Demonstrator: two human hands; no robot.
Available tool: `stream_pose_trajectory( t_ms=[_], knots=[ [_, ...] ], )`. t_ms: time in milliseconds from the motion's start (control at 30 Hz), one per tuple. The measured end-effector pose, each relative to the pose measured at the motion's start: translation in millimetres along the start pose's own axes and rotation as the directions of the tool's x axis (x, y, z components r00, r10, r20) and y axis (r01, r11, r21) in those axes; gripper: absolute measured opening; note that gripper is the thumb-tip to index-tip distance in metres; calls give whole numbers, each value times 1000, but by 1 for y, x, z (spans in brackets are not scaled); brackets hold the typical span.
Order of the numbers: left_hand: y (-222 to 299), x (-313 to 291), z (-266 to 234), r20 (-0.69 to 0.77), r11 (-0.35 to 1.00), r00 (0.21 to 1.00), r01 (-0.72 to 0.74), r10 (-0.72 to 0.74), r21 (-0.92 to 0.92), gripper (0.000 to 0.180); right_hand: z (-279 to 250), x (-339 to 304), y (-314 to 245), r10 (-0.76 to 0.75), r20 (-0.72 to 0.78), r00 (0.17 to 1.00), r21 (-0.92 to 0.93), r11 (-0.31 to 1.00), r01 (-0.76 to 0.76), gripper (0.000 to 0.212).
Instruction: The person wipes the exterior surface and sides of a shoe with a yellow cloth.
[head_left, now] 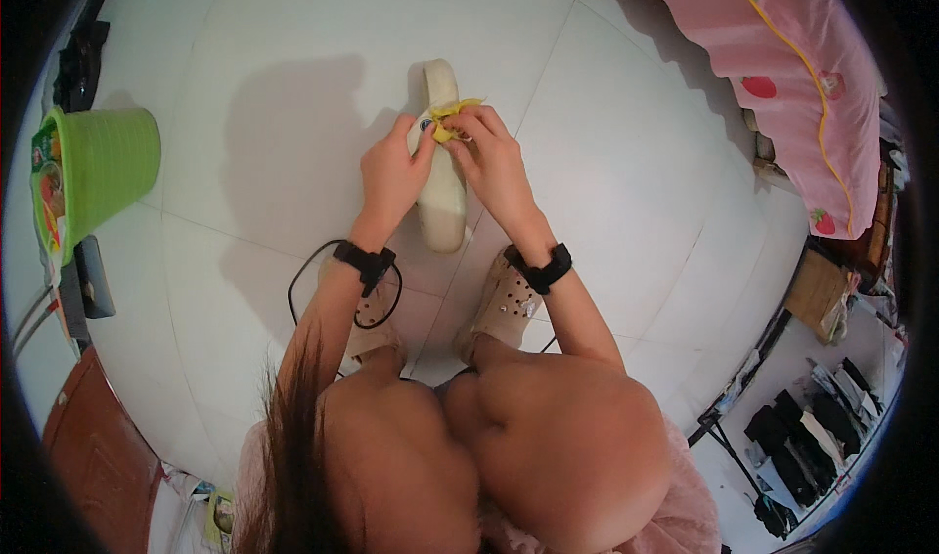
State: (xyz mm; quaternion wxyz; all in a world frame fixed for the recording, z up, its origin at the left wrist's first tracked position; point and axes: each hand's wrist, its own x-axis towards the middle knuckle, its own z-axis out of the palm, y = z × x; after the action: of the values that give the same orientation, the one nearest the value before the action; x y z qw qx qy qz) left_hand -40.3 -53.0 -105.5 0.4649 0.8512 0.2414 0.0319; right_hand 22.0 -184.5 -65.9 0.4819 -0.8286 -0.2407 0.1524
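A long, curved, cream-coloured object (pixel 445 207), shaped like a peeled banana, is on the tiled floor in front of my feet. Over its middle, both hands meet at a small, soft-looking yellow piece (pixel 443 133). My left hand (pixel 396 168) is closed, its thumb and fingertips pinching the piece's left side beside a small round blue-and-dark spot. From the right, the bent fingers of my right hand (pixel 494 158) pinch the same piece, and a yellow strip sticks out above them. My fingers partly hide where the yellow piece meets the cream object.
My feet, in beige clogs (pixel 504 300), flank the cream object's near end. A black cord (pixel 293 285) loops by my left wrist. At left stands a green bin (pixel 112 168); at right hangs a pink cloth (pixel 782 85), with a rack of dark items (pixel 802 437) below.
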Motion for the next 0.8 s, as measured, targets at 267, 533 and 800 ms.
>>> stream_pose_trajectory(
  t_ms=[267,533,800],
  knots=[
    [-4,5,6,-114,996,993,19,-9,83,34,3,-35,-3,-162,121,979,-166,969,181,17],
    [7,8,15,-115,1000,993,-14,13,-8,35,-1,-20,6,-103,31,994,-156,982,107,16],
    [15,6,17,2,996,997,-76,76,52,35,-24,-11,8,-40,75,996,-140,989,50,11]
  ],
)
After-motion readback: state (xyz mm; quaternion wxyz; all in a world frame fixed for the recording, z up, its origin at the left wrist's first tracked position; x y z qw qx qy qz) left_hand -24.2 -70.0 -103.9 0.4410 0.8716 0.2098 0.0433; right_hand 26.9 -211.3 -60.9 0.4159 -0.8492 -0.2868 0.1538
